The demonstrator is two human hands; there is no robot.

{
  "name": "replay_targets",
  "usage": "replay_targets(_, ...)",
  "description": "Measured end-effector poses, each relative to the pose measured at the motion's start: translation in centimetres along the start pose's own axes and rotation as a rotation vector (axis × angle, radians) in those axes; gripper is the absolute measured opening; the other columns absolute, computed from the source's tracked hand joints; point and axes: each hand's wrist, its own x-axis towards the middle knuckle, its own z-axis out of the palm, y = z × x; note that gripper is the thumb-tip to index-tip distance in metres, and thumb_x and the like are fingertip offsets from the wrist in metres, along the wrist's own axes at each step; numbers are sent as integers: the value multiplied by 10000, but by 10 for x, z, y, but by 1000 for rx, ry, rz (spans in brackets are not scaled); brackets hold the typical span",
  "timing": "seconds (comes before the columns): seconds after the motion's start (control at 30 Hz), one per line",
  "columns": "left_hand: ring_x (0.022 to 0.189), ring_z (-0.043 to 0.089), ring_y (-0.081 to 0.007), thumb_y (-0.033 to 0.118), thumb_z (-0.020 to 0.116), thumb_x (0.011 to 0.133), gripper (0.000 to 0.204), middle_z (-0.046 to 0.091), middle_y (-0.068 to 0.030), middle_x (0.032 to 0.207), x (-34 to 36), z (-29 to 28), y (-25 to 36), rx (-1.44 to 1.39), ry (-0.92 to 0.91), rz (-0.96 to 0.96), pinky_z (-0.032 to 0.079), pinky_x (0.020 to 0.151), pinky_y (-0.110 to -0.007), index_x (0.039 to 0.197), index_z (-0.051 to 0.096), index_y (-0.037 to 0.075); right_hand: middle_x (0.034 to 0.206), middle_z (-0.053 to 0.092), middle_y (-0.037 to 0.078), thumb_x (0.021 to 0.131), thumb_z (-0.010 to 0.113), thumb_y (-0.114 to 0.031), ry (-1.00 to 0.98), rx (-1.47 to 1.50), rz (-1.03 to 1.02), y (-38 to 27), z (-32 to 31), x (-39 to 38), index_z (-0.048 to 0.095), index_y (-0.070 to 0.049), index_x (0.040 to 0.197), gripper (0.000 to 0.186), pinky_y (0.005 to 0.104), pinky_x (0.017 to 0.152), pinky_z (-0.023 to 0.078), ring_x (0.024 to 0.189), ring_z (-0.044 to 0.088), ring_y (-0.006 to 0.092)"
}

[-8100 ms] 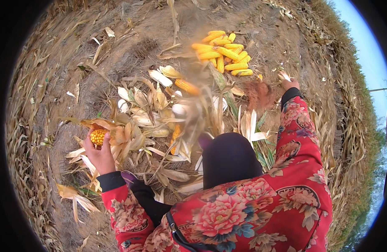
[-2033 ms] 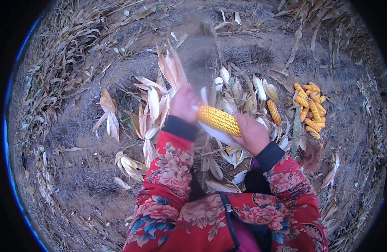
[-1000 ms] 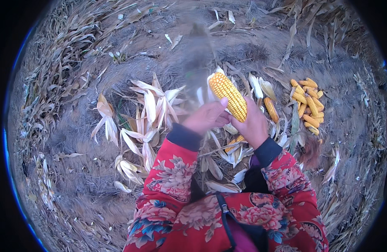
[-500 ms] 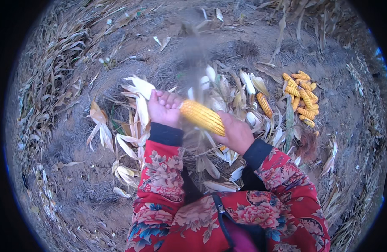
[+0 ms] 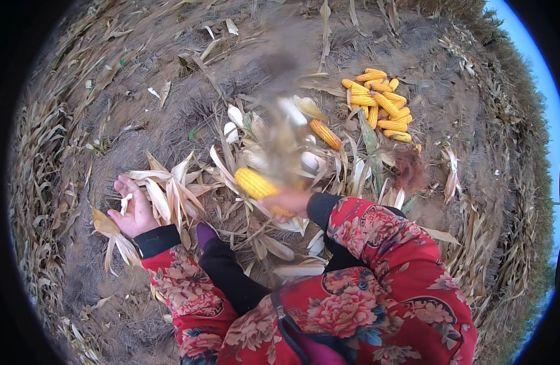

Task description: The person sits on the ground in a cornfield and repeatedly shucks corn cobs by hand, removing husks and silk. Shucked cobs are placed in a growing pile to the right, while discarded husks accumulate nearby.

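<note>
My left hand (image 5: pixel 134 212) is off to the left beside dry husks (image 5: pixel 168 193), fingers loosely apart and palm partly upturned; a small white husk scrap sits against it, apparently loose. My right hand (image 5: pixel 288 200) grips a yellow corn cob (image 5: pixel 250 182) low in the middle, blurred by motion, over scattered husks and leaves. Another cob (image 5: pixel 325 134) lies just beyond it among the husks. A smeared patch over the middle of the view hides part of the litter there.
A pile of husked cobs (image 5: pixel 386 104) lies at the upper right on dry soil (image 5: pixel 189 55). A pale husk (image 5: pixel 451 173) is at the right, and dry stalks (image 5: pixel 517 158) border the ground. My purple shoe (image 5: pixel 205 235) and dark-clad legs are below my hands.
My left hand has left the cob and swung down and left, its fingers now apart. My right hand still grips the cob, which is lower. The view has turned, showing sky at the right.
</note>
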Motion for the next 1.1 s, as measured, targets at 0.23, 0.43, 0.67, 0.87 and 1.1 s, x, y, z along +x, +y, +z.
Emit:
replay_targets(0.23, 1222, 498, -318, 416, 561, 940, 686, 521, -224, 1299, -19, 23, -15, 271, 60, -211, 346, 1100, -494, 1339, 395, -117, 796, 585, 55, 923, 665, -314, 707, 637, -544, -34, -164, -48, 536, -33, 1048, 333, 256, 557, 537, 636, 572, 142)
replay_targets(0.43, 876, 566, -212, 267, 507, 968, 318, 622, -108, 964, -31, 22, -28, 308, 211, -276, 431, 865, -391, 1095, 563, -18, 888, 630, 59, 939, 608, -221, 860, 369, -505, -32, -202, -55, 540, -14, 1128, 288, 244, 623, 539, 715, 606, 114)
replay_targets(0.67, 748, 537, -171, 181, 526, 956, 196, 614, -66, 845, -47, 32, -11, 365, 156, -378, 444, 789, -363, 1006, 595, 4, 963, 694, 143, 866, 626, -254, 352, -1147, -280, 50, -92, 62, 676, -124, 1030, 215, 396, 834, 510, 909, 665, 320)
replay_targets(0.87, 728, 500, -155, 134, 527, 956, 140, 567, -41, 832, -52, 35, 4, 431, 107, -400, 431, 780, -346, 1020, 580, 21, 914, 685, 191, 829, 573, -276, 143, -1369, -27, 179, -39, 142, 707, -84, 880, 240, 460, 797, 525, 863, 659, 381)
replay_targets(1.1, 729, 482, -153, 127, 499, 973, 148, 547, -40, 818, -62, 36, 51, 507, 192, -301, 416, 763, -344, 1018, 582, 13, 1006, 674, 250, 795, 658, -279, 174, -1275, 161, 255, 22, 146, 641, 21, 1006, 367, 474, 858, 514, 963, 657, 396)
